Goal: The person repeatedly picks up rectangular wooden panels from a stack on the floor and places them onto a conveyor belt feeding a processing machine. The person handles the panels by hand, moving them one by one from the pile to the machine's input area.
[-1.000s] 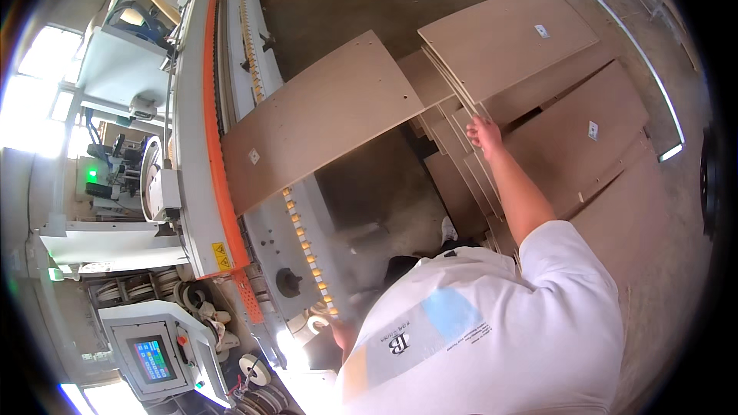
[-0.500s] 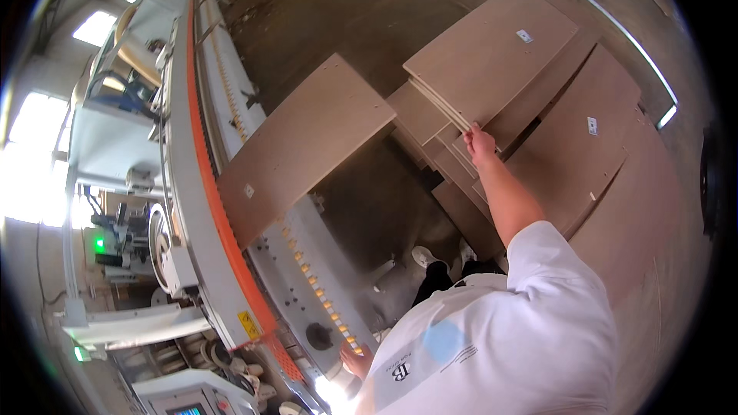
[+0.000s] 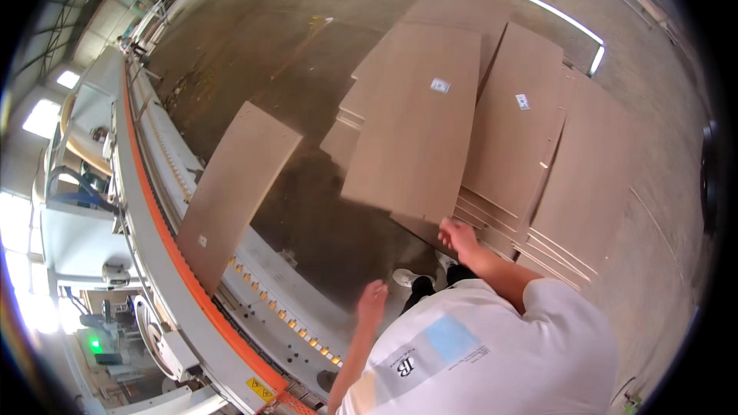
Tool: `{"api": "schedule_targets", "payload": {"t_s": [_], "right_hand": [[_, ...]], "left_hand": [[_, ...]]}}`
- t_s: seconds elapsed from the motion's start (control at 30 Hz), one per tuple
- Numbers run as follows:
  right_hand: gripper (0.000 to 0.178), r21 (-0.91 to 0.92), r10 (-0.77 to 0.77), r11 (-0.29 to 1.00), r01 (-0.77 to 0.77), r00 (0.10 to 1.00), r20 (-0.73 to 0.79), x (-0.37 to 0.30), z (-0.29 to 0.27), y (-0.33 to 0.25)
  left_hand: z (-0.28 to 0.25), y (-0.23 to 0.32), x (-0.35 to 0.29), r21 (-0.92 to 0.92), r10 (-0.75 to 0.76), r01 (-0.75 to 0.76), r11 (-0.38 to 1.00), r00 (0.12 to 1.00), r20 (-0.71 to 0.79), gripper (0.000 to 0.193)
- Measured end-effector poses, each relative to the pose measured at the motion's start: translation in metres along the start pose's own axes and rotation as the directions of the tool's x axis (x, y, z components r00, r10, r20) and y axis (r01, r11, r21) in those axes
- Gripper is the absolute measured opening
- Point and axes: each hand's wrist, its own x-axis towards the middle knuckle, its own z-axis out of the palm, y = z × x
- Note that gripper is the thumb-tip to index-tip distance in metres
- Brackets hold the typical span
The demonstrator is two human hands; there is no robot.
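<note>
Since the earlier frame, the big top panel (image 3: 419, 119) has slid off the stack's front edge, and the left hand (image 3: 372, 298) has come up into view. Going left to right: machine conveyor (image 3: 165, 261) with its orange strip runs along the left, and a brown board (image 3: 234, 192) lies tilted on it, sticking out over the floor (image 3: 307, 23). Left hand hangs free near the conveyor's edge, fingers loosely spread, holding nothing. Right hand (image 3: 457, 234) is at the near edge of the top panel, fingers curled on it. More panels (image 3: 569, 177) are piled on the stack to the right, one with a small label (image 3: 522, 101).
</note>
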Motion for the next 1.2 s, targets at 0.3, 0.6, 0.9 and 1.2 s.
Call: {"api": "schedule_targets", "payload": {"t_s": [0.3,0.6,0.9,1.2], "right_hand": [[0.051,-0.816,0.34,0.322,0.481,0.745,0.574,-0.054,-0.032,0.071],[0.032,-0.807,-0.364,0.384,0.449,0.877,0.314,-0.059,-0.042,-0.072],[0.056,-0.963,-0.761,0.1,0.252,0.643,0.089,0.088,-0.122,-0.209],[0.094,-0.97,-0.326,0.219,0.103,0.945,0.027,0.136,-0.139,-0.208]], "left_hand": [[0.102,-0.004,0.026,-0.668,-0.125,0.115,0.735,0.992,0.033,0.044],[0.005,-0.114,-0.003,-0.685,-0.293,0.094,0.723,0.939,-0.181,0.037],[-0.02,-0.08,-0.094,-0.735,-0.577,0.116,0.668,0.704,-0.413,0.042],[-0.001,-0.055,-0.147,-0.4,-0.419,0.157,0.903,0.526,-0.74,0.039]]}}
